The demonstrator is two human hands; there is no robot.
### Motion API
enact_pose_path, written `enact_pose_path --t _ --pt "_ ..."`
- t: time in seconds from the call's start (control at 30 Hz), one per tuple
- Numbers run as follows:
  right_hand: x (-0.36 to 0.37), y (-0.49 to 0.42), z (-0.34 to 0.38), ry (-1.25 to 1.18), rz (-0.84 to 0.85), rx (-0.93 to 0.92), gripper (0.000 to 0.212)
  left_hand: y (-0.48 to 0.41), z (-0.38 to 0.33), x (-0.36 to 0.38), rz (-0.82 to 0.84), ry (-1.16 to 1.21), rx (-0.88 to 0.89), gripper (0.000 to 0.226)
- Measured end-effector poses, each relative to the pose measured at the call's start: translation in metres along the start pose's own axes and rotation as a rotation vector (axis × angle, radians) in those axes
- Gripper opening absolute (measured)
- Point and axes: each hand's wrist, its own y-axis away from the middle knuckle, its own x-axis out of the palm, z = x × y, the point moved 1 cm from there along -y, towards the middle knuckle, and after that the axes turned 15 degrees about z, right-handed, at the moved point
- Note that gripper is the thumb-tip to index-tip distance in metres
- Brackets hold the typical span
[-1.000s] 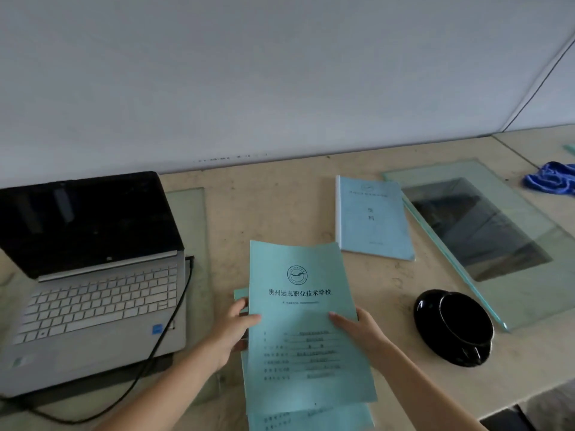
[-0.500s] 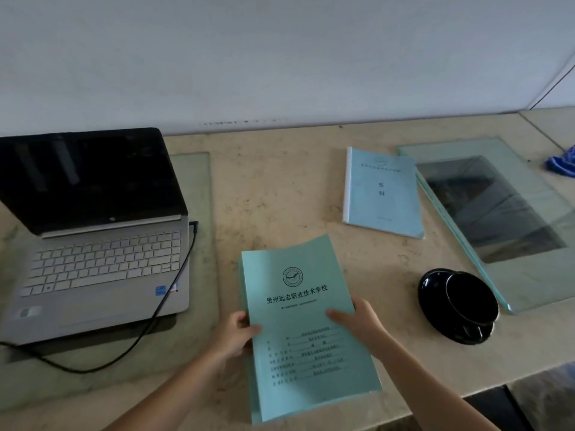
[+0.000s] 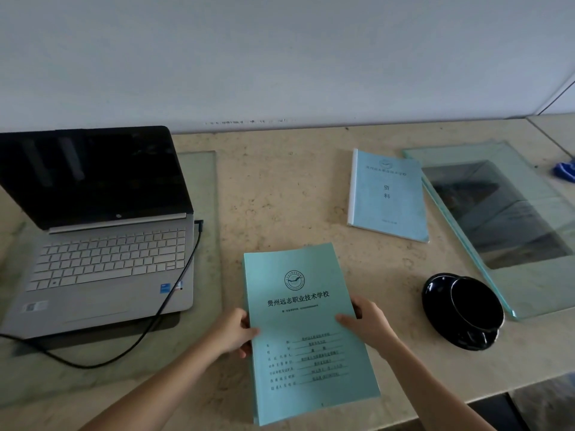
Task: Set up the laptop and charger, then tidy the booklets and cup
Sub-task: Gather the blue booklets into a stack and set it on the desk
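A stack of teal booklets (image 3: 306, 306) lies on the beige table in front of me. My left hand (image 3: 237, 332) grips its left edge and my right hand (image 3: 367, 323) grips its right edge, thumbs on the top cover. A separate blue booklet (image 3: 388, 194) lies farther back to the right. The silver laptop (image 3: 102, 262) stands open at the left with a dark screen, and a black charger cable (image 3: 174, 306) is plugged into its right side. A black cup on a black saucer (image 3: 463, 309) sits to the right of the stack.
A glass sheet (image 3: 513, 231) lies at the right, close to the cup. Another glass sheet (image 3: 205, 188) lies under the laptop. A blue cloth (image 3: 564, 172) sits at the far right edge. The table's front edge (image 3: 466, 396) runs close below my right arm.
The upper booklet, earlier offset above the lower ones, has been lowered and squared onto the stack. Both hands stay on its sides. The view has shifted down and back.
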Motion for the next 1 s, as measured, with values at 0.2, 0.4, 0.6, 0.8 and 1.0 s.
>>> enact_pose_path --t 0.2,0.4,0.6,0.8,1.0 --pt "-0.003 0.002 0.003 0.092 -0.054 0.066 0.024 0.002 0.003 -0.005 0.043 -0.038 -0.065 0.025" --pt "-0.007 -0.002 0.005 0.203 -0.023 0.114 0.023 0.003 -0.001 -0.012 0.011 -0.309 -0.121 0.028" --pt "-0.007 -0.003 0.003 0.209 -0.042 0.110 0.022 0.006 -0.004 -0.011 -0.122 -0.572 -0.125 0.037" --pt "-0.007 -0.003 0.005 0.233 -0.047 0.109 0.015 0.004 -0.003 -0.008 -0.090 -0.528 -0.138 0.032" --pt "-0.010 -0.005 0.010 0.170 -0.036 0.146 0.015 0.003 -0.002 -0.007 -0.065 -0.454 -0.138 0.026"
